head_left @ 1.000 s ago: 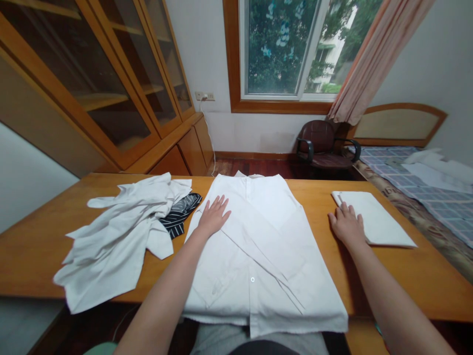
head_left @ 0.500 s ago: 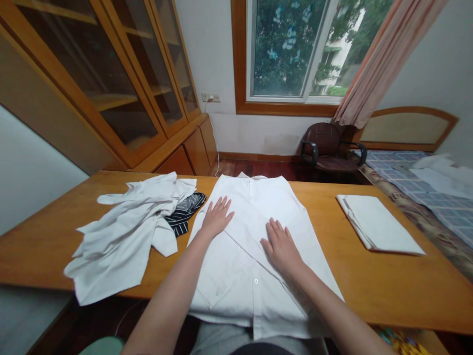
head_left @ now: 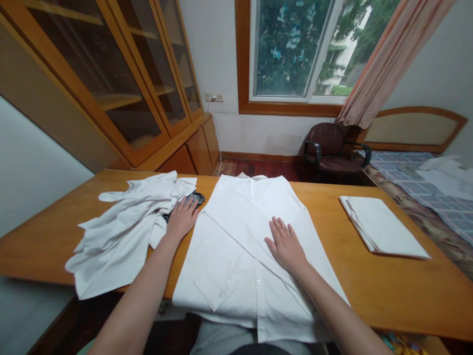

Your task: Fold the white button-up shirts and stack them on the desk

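Note:
A white button-front shirt lies spread on the wooden table, its lower hem hanging over the near edge at my lap. One sleeve crosses its front diagonally. My right hand rests flat on the shirt's right half, fingers stretched out. My left hand is off the shirt, over the dark striped cloth just left of it, with fingers extended. Whether it presses on that cloth I cannot tell. Beside it spreads a crumpled white garment, partly covering the striped cloth.
A folded white garment lies on the table's right side. The wooden table runs across the view. Beyond it stand a glass-door cabinet, a dark armchair and a bed. A cord hangs from the wall socket.
My left hand has moved left, from the shirt to the striped cloth. The shirt's lower left side now spreads wider. My right hand stays on the shirt.

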Motion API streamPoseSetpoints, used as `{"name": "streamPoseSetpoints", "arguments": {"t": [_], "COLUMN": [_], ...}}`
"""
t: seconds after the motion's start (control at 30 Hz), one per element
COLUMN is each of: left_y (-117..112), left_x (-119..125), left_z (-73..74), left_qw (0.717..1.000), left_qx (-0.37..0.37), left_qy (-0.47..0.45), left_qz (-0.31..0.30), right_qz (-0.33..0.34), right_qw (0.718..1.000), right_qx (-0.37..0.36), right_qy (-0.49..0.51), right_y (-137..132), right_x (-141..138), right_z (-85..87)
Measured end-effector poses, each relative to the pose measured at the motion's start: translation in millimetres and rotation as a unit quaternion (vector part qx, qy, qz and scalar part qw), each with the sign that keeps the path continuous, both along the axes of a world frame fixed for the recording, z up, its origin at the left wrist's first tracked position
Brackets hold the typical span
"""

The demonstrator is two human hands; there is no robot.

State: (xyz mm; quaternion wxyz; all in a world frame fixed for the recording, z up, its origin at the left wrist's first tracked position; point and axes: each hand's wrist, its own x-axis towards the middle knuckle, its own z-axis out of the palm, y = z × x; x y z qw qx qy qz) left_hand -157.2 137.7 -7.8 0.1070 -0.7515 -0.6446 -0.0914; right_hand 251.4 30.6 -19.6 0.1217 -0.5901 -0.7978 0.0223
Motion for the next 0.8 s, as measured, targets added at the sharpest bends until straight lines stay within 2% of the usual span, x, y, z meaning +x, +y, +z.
{"name": "streamPoseSetpoints", "arguments": {"t": [0.23,0.33,0.43,0.5,0.6,0.7,0.8], "left_y": [12,15,17,19,23,26,27], "left_x": [-22,-29,-21,-5,35,86,132], "left_z": [-21.2,-24.6,-24.2,-21.9,-16.2,-12.2,-14.8], "left_qw": [0.999,0.998,0.999,0.999,0.998,0.989,0.980], "left_qx": [-0.021,-0.026,-0.006,0.013,0.012,-0.025,-0.066], "left_qy": [0.001,0.014,0.013,-0.006,-0.043,-0.070,-0.057], "left_qz": [0.031,0.050,0.052,0.034,-0.033,-0.130,-0.178], "right_qz": [0.020,0.027,0.037,0.042,0.049,0.052,0.062], "right_qw": [1.000,1.000,0.999,0.999,0.999,0.999,0.998], "right_qx": [0.014,0.009,0.005,0.005,0.011,0.010,0.007], "right_qy": [-0.001,-0.007,-0.012,-0.012,-0.007,-0.008,-0.011], "right_y": [11,14,16,16,16,17,20], "right_x": [47,57,61,61,60,61,62], "right_z": [-21.8,-26.5,-27.1,-26.5,-25.5,-25.0,-24.1]}}
